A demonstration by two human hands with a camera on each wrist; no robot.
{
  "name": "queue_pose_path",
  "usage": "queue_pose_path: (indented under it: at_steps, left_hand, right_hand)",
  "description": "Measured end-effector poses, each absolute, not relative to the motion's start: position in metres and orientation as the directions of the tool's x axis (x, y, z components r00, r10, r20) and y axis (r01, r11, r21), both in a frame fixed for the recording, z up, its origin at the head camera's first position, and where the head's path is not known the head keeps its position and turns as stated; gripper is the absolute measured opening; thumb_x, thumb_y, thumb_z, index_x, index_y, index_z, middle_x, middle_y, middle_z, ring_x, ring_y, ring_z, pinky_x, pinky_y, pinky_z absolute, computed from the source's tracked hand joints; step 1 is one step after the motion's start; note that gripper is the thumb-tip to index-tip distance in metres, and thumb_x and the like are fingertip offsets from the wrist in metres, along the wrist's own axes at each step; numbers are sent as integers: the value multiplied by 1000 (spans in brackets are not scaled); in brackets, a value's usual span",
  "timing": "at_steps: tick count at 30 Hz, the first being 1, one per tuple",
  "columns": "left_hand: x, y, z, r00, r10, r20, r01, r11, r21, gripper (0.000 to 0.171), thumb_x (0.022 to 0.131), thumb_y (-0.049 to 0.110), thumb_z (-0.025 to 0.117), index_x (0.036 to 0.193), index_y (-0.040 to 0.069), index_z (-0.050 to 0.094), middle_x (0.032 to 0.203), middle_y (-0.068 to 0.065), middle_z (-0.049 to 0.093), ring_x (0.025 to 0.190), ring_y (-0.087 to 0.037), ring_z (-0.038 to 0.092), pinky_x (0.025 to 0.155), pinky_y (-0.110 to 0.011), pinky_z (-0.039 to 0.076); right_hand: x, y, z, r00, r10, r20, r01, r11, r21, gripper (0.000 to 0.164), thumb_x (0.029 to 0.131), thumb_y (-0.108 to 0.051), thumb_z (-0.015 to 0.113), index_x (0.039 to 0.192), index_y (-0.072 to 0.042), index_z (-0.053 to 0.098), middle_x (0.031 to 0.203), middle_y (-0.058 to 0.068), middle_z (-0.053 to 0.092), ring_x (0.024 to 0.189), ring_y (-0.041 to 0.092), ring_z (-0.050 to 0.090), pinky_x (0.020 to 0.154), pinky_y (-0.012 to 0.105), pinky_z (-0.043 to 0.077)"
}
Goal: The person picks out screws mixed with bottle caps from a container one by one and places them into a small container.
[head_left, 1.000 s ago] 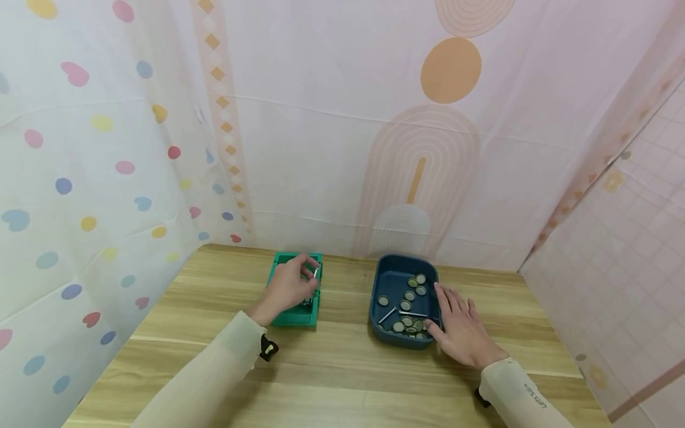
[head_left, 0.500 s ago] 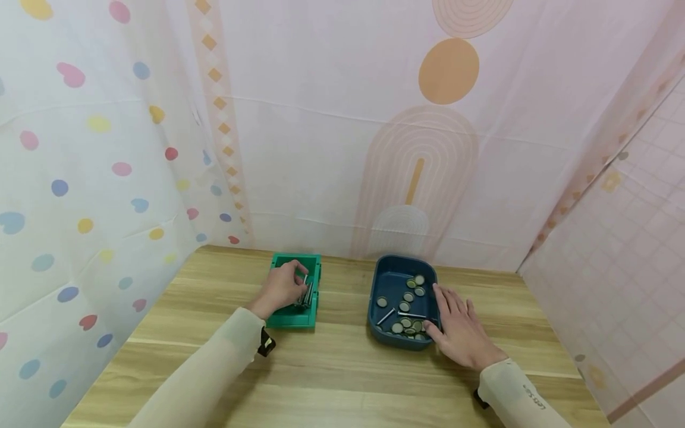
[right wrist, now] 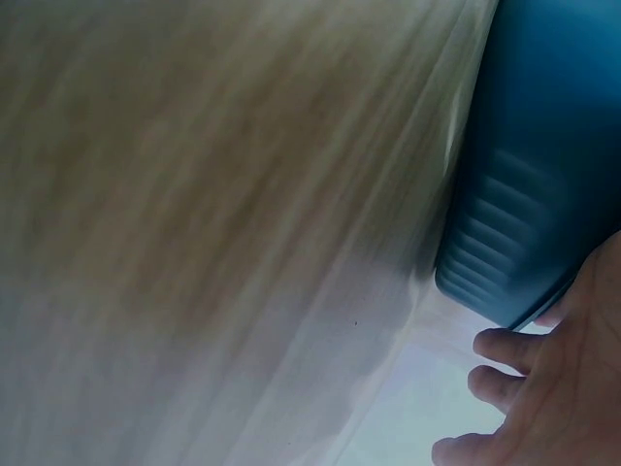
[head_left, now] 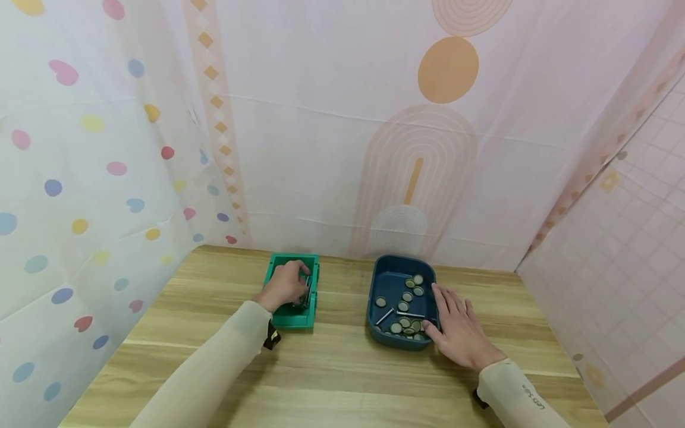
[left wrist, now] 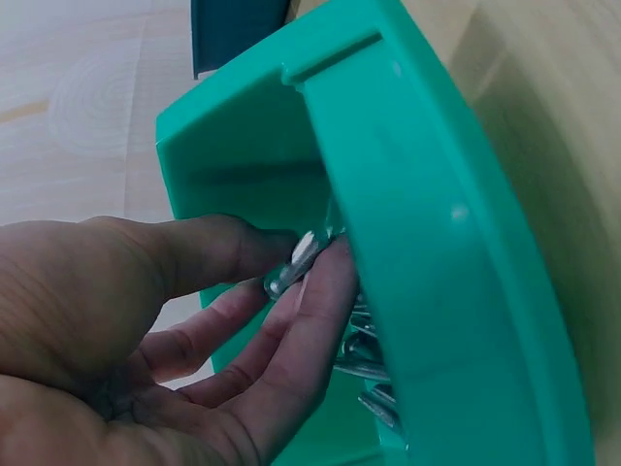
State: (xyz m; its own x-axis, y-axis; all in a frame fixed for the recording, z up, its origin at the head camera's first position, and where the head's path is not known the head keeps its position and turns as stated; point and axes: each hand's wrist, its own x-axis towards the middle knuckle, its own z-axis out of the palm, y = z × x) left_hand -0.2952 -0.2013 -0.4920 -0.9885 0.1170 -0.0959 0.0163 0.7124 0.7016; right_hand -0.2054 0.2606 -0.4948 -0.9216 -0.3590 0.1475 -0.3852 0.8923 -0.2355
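Note:
In the head view my left hand (head_left: 286, 285) reaches into a green bin (head_left: 294, 321) on the left of the table. In the left wrist view its thumb and fingers pinch a shiny metal screw (left wrist: 303, 254), partly covered by the fingertips. More screws (left wrist: 374, 383) lie below them in the bin, some hidden behind its wall. My right hand (head_left: 461, 333) lies along the right rim of a dark blue tray (head_left: 398, 345), fingers fairly straight. The right wrist view shows that hand (right wrist: 572, 379) against the tray's outer side.
Several round bottle caps (head_left: 404, 306) lie in the blue tray, along with two long screws (head_left: 385, 315). Both containers stand on a wooden table (head_left: 342, 380). A patterned curtain (head_left: 299, 148) hangs at the table's back edge, with more cloth at both sides.
My left hand has come down deeper into the green bin, towards the screws, and slightly left. The right hand keeps its place on the blue tray's rim.

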Motion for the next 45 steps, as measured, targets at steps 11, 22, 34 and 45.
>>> queue_pose_path:
  at_steps: [11,22,34,45]
  left_hand:
    - [-252,-184,-437,-994,88,61,107,769,630,30,107,1,70,137,-6,73,99,-17,81,73,-22,72,71,-36,61]
    - [-234,-154,-424,-964,109,244,225,824,519,28,111,15,74,136,3,77,124,-20,81,93,-27,74,75,-41,63]
    - [-223,-100,-425,-868,334,368,461,817,347,33,108,17,79,140,8,78,139,-16,78,108,-32,76,88,-48,67]
    - [-229,-40,-420,-827,518,218,559,802,211,38,112,34,82,145,17,77,138,-10,78,114,-23,77,102,-43,69]
  right_hand:
    - [-204,263,-494,-922,-358,149,-385,893,-232,87,121,-50,55,186,-4,20,188,30,33,175,57,32,137,86,22]
    - [-204,264,-492,-914,-368,169,-399,890,-222,86,121,-49,57,185,-3,22,189,28,32,175,56,32,136,86,23]
    - [-208,266,-492,-913,-379,151,-403,893,-200,97,119,-67,52,186,-3,22,194,22,24,178,53,29,138,84,20]
    - [-210,263,-491,-909,-392,142,-414,889,-195,94,119,-61,53,186,-3,21,195,20,21,178,52,28,138,84,20]
